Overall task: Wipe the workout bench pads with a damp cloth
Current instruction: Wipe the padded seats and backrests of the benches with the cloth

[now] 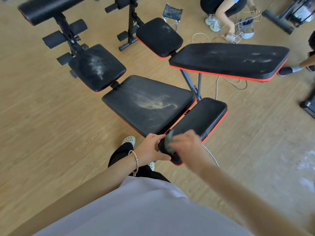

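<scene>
A black workout bench with red edging stands in front of me. Its narrow near pad (201, 120) looks free of dust. The wide middle pad (148, 104) carries a pale dusty smear, and the small far pad (97, 67) has white streaks. My right hand (185, 143), blurred, is shut on a grey-green cloth (167, 139) at the near end of the narrow pad. My left hand (150, 149), with a bracelet on the wrist, grips that same end of the pad from the left, thumb under its edge.
A second bench stands behind, with a dusty seat pad (159, 36) and a long dusty back pad (228, 60). A person (225, 12) crouches by cables (233, 36) at the back right. Another person's foot (288, 70) is at the right edge. The floor is wood.
</scene>
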